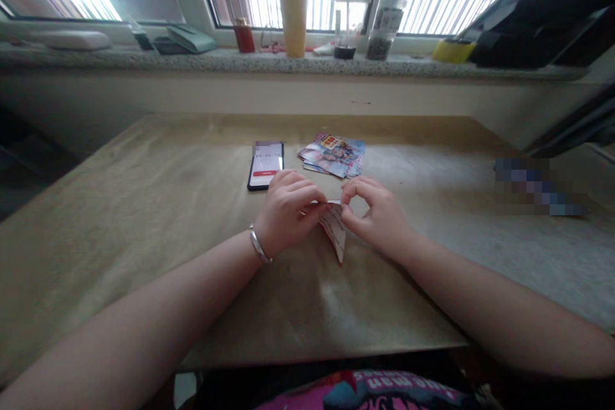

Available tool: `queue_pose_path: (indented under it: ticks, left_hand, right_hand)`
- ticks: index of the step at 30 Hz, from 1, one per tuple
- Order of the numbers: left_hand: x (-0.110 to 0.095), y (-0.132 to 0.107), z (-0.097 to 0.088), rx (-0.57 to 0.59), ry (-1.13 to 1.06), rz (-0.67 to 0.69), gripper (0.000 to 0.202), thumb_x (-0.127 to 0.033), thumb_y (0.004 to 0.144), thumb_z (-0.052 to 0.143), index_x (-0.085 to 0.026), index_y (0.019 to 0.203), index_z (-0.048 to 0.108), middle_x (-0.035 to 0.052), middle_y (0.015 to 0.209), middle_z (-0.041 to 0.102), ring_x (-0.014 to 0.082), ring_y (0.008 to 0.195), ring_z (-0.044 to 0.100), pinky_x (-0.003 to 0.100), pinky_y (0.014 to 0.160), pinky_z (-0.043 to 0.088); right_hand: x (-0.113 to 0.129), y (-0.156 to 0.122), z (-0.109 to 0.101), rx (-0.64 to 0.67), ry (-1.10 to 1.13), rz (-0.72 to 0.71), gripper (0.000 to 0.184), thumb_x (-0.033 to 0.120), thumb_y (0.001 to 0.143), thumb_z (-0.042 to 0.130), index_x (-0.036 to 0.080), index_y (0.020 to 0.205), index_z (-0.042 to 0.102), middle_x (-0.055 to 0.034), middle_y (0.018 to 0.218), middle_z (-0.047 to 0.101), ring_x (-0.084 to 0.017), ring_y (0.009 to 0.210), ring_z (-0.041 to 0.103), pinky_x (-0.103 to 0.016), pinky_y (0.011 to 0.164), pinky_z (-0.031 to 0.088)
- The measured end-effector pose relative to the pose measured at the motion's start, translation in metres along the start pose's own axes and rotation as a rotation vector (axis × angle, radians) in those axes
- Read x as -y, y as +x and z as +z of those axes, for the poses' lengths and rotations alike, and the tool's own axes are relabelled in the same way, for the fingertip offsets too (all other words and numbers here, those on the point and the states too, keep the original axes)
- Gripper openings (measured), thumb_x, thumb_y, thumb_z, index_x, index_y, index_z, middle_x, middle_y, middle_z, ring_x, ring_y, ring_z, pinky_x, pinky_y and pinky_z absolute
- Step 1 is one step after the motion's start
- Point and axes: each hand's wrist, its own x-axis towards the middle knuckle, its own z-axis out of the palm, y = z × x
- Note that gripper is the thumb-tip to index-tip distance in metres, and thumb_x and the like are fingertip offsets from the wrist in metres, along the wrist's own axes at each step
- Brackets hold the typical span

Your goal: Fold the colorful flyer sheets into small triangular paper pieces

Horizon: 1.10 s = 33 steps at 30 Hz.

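Observation:
Both of my hands meet over the middle of the tan table (144,218). My left hand (287,210), with a silver bangle on its wrist, has its fingers curled and pinches the top of a folded printed paper (336,229). My right hand (377,214) pinches the same paper from the right side. The paper hangs down to a point between the hands. Just beyond them lies a stack of colourful printed sheets (334,155), and to its left a phone (266,164) with its screen lit.
A stone window sill (192,61) at the back carries a tall yellowish cylinder (292,0), a red lighter (244,36), a jar (384,29) and small items. A dark device (533,16) sits at the far right. A blurred object (538,187) lies on the table's right.

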Motion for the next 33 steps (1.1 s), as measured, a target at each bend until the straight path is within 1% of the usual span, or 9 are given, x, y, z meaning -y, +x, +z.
queue_pose_path:
  ticks: [5,9,12,15,18,22,25,29,33]
  left_hand:
    - [0.001,0.0,0.001,-0.038,-0.048,-0.072,0.017,-0.027,0.084,0.06,-0.019,0.069,0.062,0.0004,0.067,0.063,0.0164,0.071,0.054,0.033,0.072,0.039]
    - [0.003,0.0,0.001,-0.049,-0.071,-0.102,0.016,-0.027,0.084,0.06,-0.019,0.07,0.063,0.0005,0.068,0.063,0.0164,0.071,0.054,0.033,0.072,0.039]
    - [0.003,0.0,0.001,-0.053,-0.058,-0.086,0.018,-0.028,0.085,0.059,-0.019,0.07,0.063,0.0007,0.068,0.063,0.0162,0.071,0.054,0.033,0.072,0.039]
    - [0.003,0.0,0.001,-0.058,-0.03,-0.045,0.021,-0.029,0.086,0.059,-0.019,0.068,0.062,0.0009,0.068,0.064,0.0161,0.071,0.054,0.033,0.073,0.039]
    - [0.002,0.0,0.002,-0.072,0.0,0.019,0.02,-0.03,0.085,0.06,-0.02,0.068,0.061,0.0004,0.07,0.066,0.0158,0.072,0.055,0.035,0.077,0.04]
    - [0.001,-0.001,0.001,-0.107,0.022,0.1,0.013,-0.027,0.083,0.063,-0.022,0.071,0.06,-0.002,0.074,0.068,0.0154,0.074,0.056,0.037,0.085,0.039]
    - [0.002,-0.002,0.002,-0.131,-0.001,0.067,0.013,-0.026,0.083,0.063,-0.021,0.071,0.06,-0.0011,0.074,0.067,0.0157,0.074,0.056,0.036,0.08,0.041]
    - [0.005,-0.002,0.003,-0.169,-0.06,-0.008,0.014,-0.026,0.085,0.062,-0.021,0.072,0.061,0.0002,0.076,0.068,0.0161,0.076,0.058,0.035,0.078,0.042]
    - [0.007,-0.002,0.004,-0.2,-0.071,0.008,0.014,-0.026,0.084,0.062,-0.021,0.072,0.06,-0.0004,0.076,0.069,0.016,0.076,0.058,0.037,0.081,0.042]
  right_hand:
    - [-0.009,-0.002,-0.001,-0.02,0.118,0.034,0.011,0.012,0.075,0.05,0.021,0.073,0.056,-0.0035,0.081,0.062,-0.02,0.088,0.057,-0.036,0.083,0.044]
    - [-0.013,-0.002,0.0,-0.048,0.135,0.064,0.006,0.016,0.078,0.052,0.021,0.077,0.056,-0.0036,0.083,0.062,-0.02,0.086,0.057,-0.037,0.082,0.044]
    - [-0.01,-0.001,0.0,-0.041,0.098,0.006,0.003,0.019,0.078,0.055,0.021,0.08,0.055,-0.004,0.085,0.061,-0.021,0.087,0.056,-0.039,0.083,0.044]
    - [-0.006,-0.001,0.0,-0.027,0.054,-0.063,0.007,0.015,0.075,0.057,0.022,0.076,0.054,-0.0032,0.085,0.061,-0.02,0.088,0.056,-0.038,0.084,0.043]
    - [-0.003,-0.001,0.0,-0.041,0.034,-0.067,0.012,0.011,0.073,0.057,0.022,0.075,0.053,-0.003,0.084,0.061,-0.02,0.088,0.055,-0.038,0.084,0.044]
    - [0.0,-0.001,0.0,-0.064,0.009,-0.08,0.012,0.011,0.074,0.056,0.022,0.075,0.052,-0.0034,0.085,0.061,-0.02,0.087,0.055,-0.038,0.082,0.045]
    - [0.002,-0.001,0.0,-0.093,0.02,-0.109,0.013,0.01,0.074,0.055,0.022,0.076,0.051,-0.0033,0.086,0.061,-0.02,0.088,0.056,-0.038,0.082,0.045]
    - [-0.001,-0.002,0.0,-0.123,0.045,-0.116,0.02,0.011,0.072,0.059,0.022,0.085,0.049,-0.0053,0.096,0.061,-0.021,0.094,0.056,-0.04,0.087,0.043]
    - [-0.004,-0.002,0.0,-0.146,0.025,-0.102,0.019,0.015,0.072,0.06,0.023,0.085,0.049,-0.0048,0.096,0.059,-0.022,0.095,0.055,-0.041,0.088,0.043]
